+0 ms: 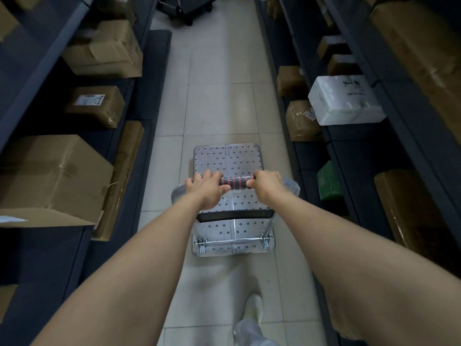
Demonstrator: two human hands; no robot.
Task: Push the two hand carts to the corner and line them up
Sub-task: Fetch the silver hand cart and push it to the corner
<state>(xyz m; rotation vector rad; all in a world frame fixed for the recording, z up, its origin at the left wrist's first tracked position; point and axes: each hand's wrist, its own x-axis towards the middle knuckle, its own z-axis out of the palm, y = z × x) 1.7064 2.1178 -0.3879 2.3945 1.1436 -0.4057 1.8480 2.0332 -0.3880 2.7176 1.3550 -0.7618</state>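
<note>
A silver hand cart (228, 158) with a perforated metal deck stands on the tiled aisle floor right in front of me. Its handle bar (235, 184) has a black grip with red stripes and plastic wrap at both ends. My left hand (205, 189) grips the bar left of the striped grip. On the other side of the grip, my right hand (265, 184) holds the same bar. A dark second cart (185, 10) is partly visible at the far end of the aisle, cut off by the top edge.
Dark shelving lines both sides of the narrow aisle. Cardboard boxes (50, 178) fill the left shelves; brown parcels (303, 123), a white package (345, 99) and a green one (329, 182) sit on the right. A dark mat (159, 71) lies along the left shelf base. My foot (253, 308) is behind the cart.
</note>
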